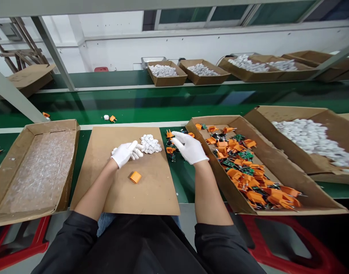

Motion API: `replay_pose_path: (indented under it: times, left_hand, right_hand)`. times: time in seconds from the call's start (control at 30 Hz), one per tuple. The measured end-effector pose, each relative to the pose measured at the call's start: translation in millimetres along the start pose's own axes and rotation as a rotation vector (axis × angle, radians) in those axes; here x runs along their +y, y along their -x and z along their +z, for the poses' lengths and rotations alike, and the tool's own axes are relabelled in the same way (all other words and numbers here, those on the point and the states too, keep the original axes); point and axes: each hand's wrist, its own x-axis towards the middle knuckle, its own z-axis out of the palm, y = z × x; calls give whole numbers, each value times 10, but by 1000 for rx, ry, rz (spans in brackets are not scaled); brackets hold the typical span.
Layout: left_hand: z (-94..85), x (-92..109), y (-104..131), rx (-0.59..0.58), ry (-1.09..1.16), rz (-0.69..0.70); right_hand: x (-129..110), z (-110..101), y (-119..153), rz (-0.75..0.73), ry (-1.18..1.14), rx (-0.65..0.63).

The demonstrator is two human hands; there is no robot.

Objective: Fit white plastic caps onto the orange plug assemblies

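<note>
Both hands wear white gloves. My left hand (pixel 125 153) is over the cardboard sheet (pixel 106 198), beside a pile of small white pieces (pixel 150 144); its fingers are partly bent, and whether they hold a piece cannot be made out. An orange housing (pixel 135 177) lies alone on the sheet, below that hand. My right hand (pixel 188 146) is just right of the sheet, thumb and fingers close to an orange plug part (pixel 169 134) with metal pins. More orange parts and dark circuit boards lie under and beside this hand on the green surface.
An open cardboard box (pixel 199 121) of orange plugs and green boards stands at right, with a box of white pieces (pixel 314 137) beyond. At left is a shallow box (pixel 37 171). Across the green belt (pixel 146 102) stand more boxes (pixel 168 80). Metal posts frame the bench.
</note>
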Motion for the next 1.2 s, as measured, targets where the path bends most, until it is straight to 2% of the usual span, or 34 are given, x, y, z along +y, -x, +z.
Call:
replay_pose_path:
  times: [0.1, 0.27, 0.37, 0.47, 0.57, 0.63, 0.67, 0.7, 0.77, 0.83, 0.9, 1.0, 1.03, 1.1, 1.2]
  left_hand:
    - [17, -34, -23, -11, -20, 3]
    - [20, -86, -57, -17, -50, 7]
    - [19, -127, -61, -24, -111, 47]
    - [48, -121, -25, -25, -243, 131]
    - [104, -31, 68, -3, -369, 315]
    - [136, 44, 134, -1, -470, 504]
    - [146, 72, 159, -2, -519, 555]
    - [151, 89, 173, 0, -553, 577]
    - [144, 86, 168, 25, -568, 576]
    - [121, 44, 130, 68, -506, 572]
    - [93, -14, 80, 138, -401, 591]
    - [66, -88, 7, 365, -241, 504]
    - [63, -108, -17, 424, -161, 461]
    - [66, -138, -64, 462, 29, 391]
    - [84, -158, -110, 422, 238, 336]
  right_hand:
    - [78, 41, 152, 37, 119, -79]
    - [116, 273, 362, 82, 162, -23]
    - [148, 316, 393, 78, -26, 12]
    - [127, 254, 379, 32, -364, 38]
    - [-24, 194, 339, -48, -675, -76]
    - [-188, 199, 289, -103, -771, -214]
    - [-277, 217, 254, -129, -787, -281]
    - [-365, 242, 213, -154, -791, -336]
    - [-518, 306, 116, -192, -790, -365]
    - [-624, 372, 21, -175, -808, -326]
    - [-679, 434, -40, -130, -868, -221]
    - [-701, 529, -18, -122, -971, 20]
    - [-702, 565, 16, -131, -988, 65]
    - [-705, 644, 100, -152, -994, 39]
    - [-719, 759, 196, -231, -908, -46]
